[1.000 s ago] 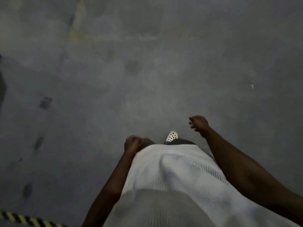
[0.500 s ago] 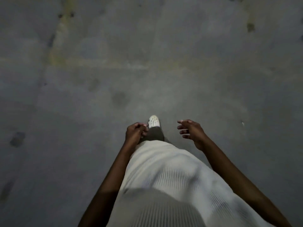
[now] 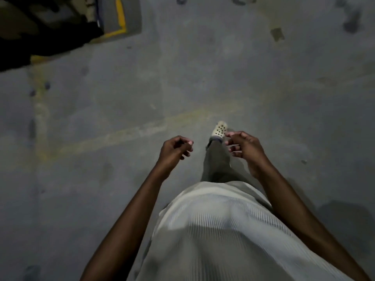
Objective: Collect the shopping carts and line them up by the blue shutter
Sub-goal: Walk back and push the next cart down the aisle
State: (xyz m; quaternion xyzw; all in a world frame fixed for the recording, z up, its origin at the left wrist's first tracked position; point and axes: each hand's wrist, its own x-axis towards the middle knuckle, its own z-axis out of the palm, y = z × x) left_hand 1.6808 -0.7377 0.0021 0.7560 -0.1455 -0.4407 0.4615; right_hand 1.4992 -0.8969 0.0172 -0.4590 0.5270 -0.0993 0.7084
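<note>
Grey concrete floor [image 3: 101, 189], stained, with a faded yellow line [image 3: 121, 134] crossing mid-frame. Centre of frame: left hand [image 3: 174, 151] and right hand [image 3: 246, 149], apart, fingers loosely curled, each holding nothing. White perforated shoe [image 3: 219, 129] just above and between them. Pale ribbed shirt [image 3: 223, 230], lower centre. Dark shape [image 3: 40, 37], upper left, unidentifiable, beside a bright yellow stripe [image 3: 121, 15]. Whereabouts of shopping carts: cannot tell.

Left hand [image 3: 175, 151], right hand [image 3: 244, 146] loosely curled
</note>
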